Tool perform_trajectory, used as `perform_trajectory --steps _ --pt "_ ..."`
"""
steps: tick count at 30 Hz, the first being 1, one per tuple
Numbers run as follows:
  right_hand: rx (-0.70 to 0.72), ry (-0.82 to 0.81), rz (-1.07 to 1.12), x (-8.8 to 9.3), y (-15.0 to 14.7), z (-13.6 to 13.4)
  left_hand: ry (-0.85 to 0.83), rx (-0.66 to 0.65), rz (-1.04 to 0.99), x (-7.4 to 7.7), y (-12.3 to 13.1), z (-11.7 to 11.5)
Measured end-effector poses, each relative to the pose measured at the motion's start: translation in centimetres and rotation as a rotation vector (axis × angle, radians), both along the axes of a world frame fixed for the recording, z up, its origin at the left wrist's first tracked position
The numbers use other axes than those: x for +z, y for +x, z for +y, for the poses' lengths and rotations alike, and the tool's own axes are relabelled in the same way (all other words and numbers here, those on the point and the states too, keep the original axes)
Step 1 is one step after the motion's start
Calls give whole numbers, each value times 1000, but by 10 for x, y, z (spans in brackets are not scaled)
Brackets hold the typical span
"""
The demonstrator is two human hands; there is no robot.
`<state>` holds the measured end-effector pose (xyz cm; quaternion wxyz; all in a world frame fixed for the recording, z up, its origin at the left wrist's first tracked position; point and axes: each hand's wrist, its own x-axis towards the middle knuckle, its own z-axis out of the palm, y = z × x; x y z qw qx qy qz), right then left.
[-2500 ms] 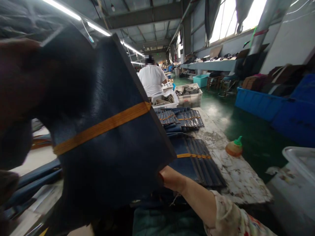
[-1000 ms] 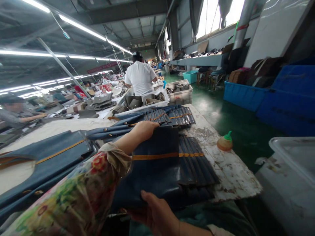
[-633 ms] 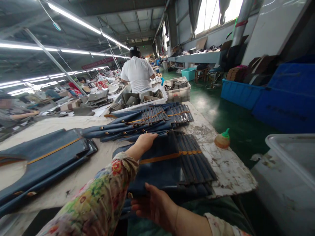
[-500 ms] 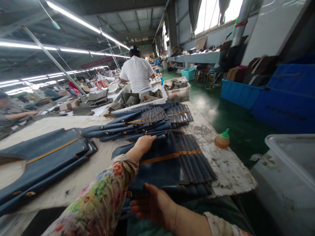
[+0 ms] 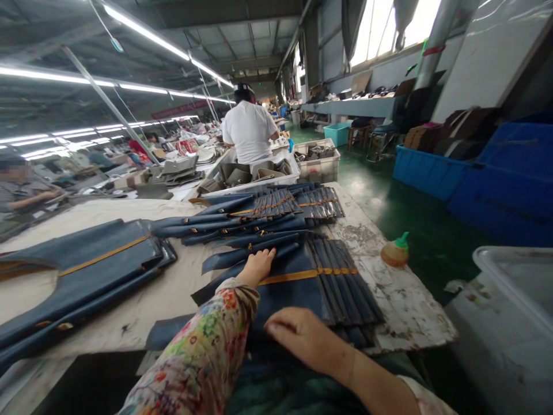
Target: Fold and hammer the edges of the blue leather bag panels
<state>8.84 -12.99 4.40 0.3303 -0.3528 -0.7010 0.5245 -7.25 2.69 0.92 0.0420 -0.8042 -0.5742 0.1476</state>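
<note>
Dark blue leather panels (image 5: 287, 294), each crossed by a tan strip, lie overlapped in a fanned stack at the table's near right. My left hand (image 5: 259, 266) is at the far side of the top panel, its fingers closed over the raised long edge. At the near side, my right hand (image 5: 309, 334) bends over the panel's lower edge with fingers curled; their tips are partly hidden. Narrow blue flaps reach out to the left of the stack, partly behind my left forearm. Behind it lies another row of blue panels (image 5: 276, 203) with small gold-coloured fittings.
More blue pieces (image 5: 103, 251) lie on the left of the pale worktable (image 5: 129, 323). A squeeze bottle with a green nozzle (image 5: 395, 253) stands at the right edge. A plastic bin (image 5: 501, 323) is at right. Ahead, a person in white sits beyond crates of grey pieces.
My right hand has moved up from below the near edge to over it, turning its back upward. My left hand has slid slightly nearer. More flaps show on the left; the view has shifted.
</note>
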Motion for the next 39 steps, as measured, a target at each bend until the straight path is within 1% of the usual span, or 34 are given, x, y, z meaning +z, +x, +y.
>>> perform_trajectory --steps 1,2,4,6,8,11,14,18,21,23,25,27,30,32,33,35,37,39 --pt "-160 138 -163 -4 14 14 0 12 -7 1 -4 0" --pt "-263 148 -231 -9 27 29 1 26 -13 1 -7 0" --pt "-395 121 -337 -27 48 61 6 57 -21 3 -10 -1" --pt "-470 69 -440 -47 60 86 11 94 -23 4 -11 -2" --pt "-497 24 -512 -65 65 102 15 132 -23 4 -12 -1" --pt "-513 -11 -558 -84 66 109 16 160 -31 4 -16 3" --pt "-505 -14 -554 -95 67 109 10 165 -47 4 -21 8" --pt "-479 27 -554 -101 67 108 -4 173 -76 8 -21 6" --pt "-472 68 -572 -105 68 108 -56 128 -129 20 -21 -1" --pt "-456 92 -576 -109 70 108 -80 95 -179 35 -30 -5" --pt "-437 108 -572 -113 73 110 -47 116 -211 55 -53 -10" --pt "-424 115 -570 -119 75 112 38 202 -206 77 -92 -19" --pt "-411 112 -567 -128 78 114 181 411 -141 106 -170 -42" --pt "-409 109 -558 -134 79 116 253 587 -75 117 -224 -62" --pt "-414 107 -550 -138 79 117 280 675 -42 120 -248 -72" --pt "-427 99 -539 -143 80 119 309 822 7 120 -288 -90" --pt "-443 86 -532 -145 80 119 319 923 31 114 -315 -102" --pt "-454 72 -526 -144 80 119 328 982 30 107 -331 -105"
